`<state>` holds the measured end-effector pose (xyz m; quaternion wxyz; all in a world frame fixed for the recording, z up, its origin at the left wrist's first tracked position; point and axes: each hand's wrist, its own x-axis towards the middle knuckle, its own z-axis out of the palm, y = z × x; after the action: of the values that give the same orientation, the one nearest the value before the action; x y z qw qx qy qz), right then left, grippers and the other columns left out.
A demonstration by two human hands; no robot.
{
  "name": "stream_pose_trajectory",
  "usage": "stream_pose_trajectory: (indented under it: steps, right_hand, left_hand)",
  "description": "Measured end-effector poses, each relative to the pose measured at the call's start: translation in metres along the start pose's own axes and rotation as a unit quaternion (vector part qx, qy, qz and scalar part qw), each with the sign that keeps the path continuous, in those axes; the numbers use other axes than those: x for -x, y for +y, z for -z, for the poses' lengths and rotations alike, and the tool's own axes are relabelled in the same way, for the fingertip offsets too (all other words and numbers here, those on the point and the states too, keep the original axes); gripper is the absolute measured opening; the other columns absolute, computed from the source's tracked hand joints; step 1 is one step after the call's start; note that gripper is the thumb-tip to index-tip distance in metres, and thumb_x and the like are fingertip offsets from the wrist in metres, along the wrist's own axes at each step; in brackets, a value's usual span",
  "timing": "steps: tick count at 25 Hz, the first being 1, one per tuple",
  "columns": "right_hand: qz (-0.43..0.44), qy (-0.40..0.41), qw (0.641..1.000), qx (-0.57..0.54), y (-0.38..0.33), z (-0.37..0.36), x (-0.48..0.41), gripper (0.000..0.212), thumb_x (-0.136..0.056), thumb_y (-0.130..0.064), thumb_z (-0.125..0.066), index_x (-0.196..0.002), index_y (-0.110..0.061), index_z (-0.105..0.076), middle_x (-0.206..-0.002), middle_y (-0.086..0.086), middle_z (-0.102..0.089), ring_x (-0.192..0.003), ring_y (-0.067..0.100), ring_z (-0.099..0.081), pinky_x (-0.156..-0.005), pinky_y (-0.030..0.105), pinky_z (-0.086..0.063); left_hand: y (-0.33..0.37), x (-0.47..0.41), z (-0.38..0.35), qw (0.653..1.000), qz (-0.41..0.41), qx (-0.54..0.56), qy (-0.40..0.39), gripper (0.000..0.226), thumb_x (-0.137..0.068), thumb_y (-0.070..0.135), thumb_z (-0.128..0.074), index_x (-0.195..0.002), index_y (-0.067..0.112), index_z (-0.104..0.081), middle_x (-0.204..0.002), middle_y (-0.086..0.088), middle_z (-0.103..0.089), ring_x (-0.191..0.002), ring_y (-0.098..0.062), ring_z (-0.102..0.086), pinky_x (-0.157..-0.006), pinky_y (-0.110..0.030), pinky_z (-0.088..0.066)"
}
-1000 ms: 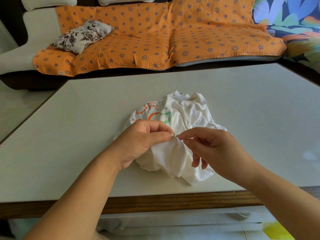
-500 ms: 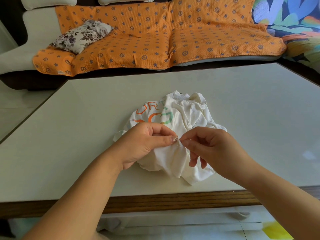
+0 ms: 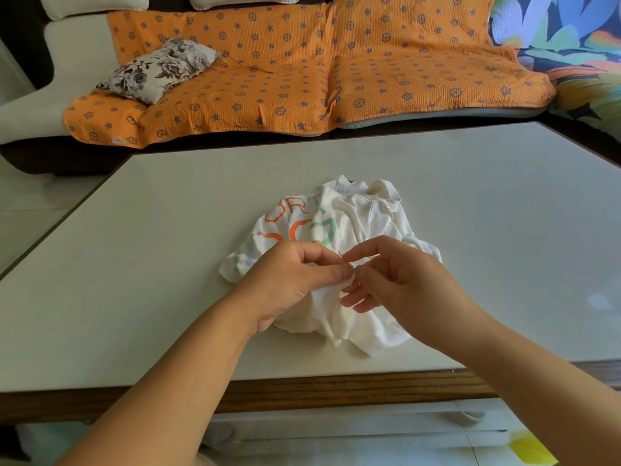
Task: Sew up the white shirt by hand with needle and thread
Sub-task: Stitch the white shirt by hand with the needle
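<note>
**Tabletop (image 3: 168, 264) obs. — white shirt (image 3: 363, 223) under both hands**

Setting: pale, matte table top w/ dark wood edge (image 3: 336, 388) along the near side. Behind it a sofa (image 3: 67, 55), cream arm at left, seat and back draped w/ an orange cover (image 3: 369, 72) printed in small blue stars and rings. Floral cushion (image 3: 158, 70) lies on the cover's left end. Leaf-print fabric (image 3: 554, 28), blue/green, at far right. Light tiled floor (image 3: 336, 442) visible below the table edge.

Shirt: crumpled heap, approx. centre of the table, toward the near edge. Orange and green lettering faces up on its left-rear part; collar at the rear. The near hem bunches up between the two hands.

L hand (image 3: 295, 280): fingers curled, thumb pressed to forefinger, pinching a small fold of shirt at its right-hand tip. Heel of the hand rests on the cloth.

R hand (image 3: 403, 280): thumb and forefinger closed on the needle (image 3: 344, 260); the remaining fingers hang loosely extended over the cloth beneath.

Needle: thin dark sliver, tilted, upper end pointing up-left. It sits right at the pinched fold, where L thumb tip and R fingertips nearly touch. Whether the point is already through the cloth: cannot tell.

Both forearms bare, entering from the lower frame.
</note>
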<state>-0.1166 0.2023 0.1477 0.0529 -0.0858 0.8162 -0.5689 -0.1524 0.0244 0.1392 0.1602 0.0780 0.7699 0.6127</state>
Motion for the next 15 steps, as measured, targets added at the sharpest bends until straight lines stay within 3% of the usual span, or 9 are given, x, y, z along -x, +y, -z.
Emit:
stream_pose_trajectory:
  steps: [4,7,10,13,15]
  right_hand:
    - [0.018,0.030,0.999,0.030,0.000,-0.003,0.000,0.012,-0.096,-0.016,-0.057,-0.091,-0.023,-0.065,-0.075,-0.002,-0.074,-0.070,0.008,-0.071,-0.070,0.027,-0.059]
    - [0.015,0.099,0.993,0.065,0.000,0.000,-0.006,0.012,-0.097,-0.018,-0.054,-0.089,-0.021,-0.062,-0.081,-0.005,-0.072,-0.064,0.007,-0.069,-0.061,0.031,-0.056]
    - [-0.044,0.108,0.983,-0.142,-0.003,0.010,-0.017,0.012,-0.101,-0.016,-0.050,-0.092,-0.012,-0.056,-0.088,0.004,-0.075,-0.057,0.018,-0.067,-0.048,0.029,-0.050]
    - [-0.100,0.060,0.902,-0.416,-0.006,0.021,-0.024,0.016,-0.102,-0.008,-0.042,-0.090,-0.009,-0.052,-0.079,0.013,-0.073,-0.059,0.022,-0.070,-0.049,0.025,-0.055]
    - [-0.099,0.052,0.854,-0.509,-0.002,0.027,-0.030,0.019,-0.101,-0.004,-0.040,-0.087,-0.008,-0.052,-0.076,0.015,-0.070,-0.073,0.028,-0.074,-0.063,0.033,-0.062]
  left_hand:
    - [0.001,0.000,-0.004,1.000,0.000,0.000,-0.001,0.021,-0.066,0.041,-0.078,-0.079,0.024,-0.078,-0.081,0.005,-0.074,-0.085,-0.007,-0.066,-0.088,-0.031,-0.047]
    - [0.001,-0.002,-0.005,1.000,0.011,-0.018,0.016,0.004,-0.080,0.030,-0.076,-0.081,0.026,-0.078,-0.086,0.006,-0.075,-0.089,-0.008,-0.067,-0.093,-0.033,-0.049]
    - [0.000,-0.002,-0.002,0.999,0.023,-0.017,0.018,0.003,-0.081,0.026,-0.076,-0.081,0.026,-0.079,-0.087,0.008,-0.075,-0.091,-0.007,-0.067,-0.096,-0.031,-0.047]
    - [-0.001,-0.002,-0.002,0.999,0.034,-0.021,0.013,0.006,-0.079,0.028,-0.077,-0.084,0.025,-0.079,-0.091,0.008,-0.076,-0.095,-0.003,-0.066,-0.095,-0.025,-0.045]
    - [0.000,-0.002,-0.003,0.999,0.040,-0.033,0.008,0.004,-0.080,0.025,-0.076,-0.084,0.024,-0.079,-0.090,0.010,-0.076,-0.091,0.003,-0.066,-0.090,-0.019,-0.044]
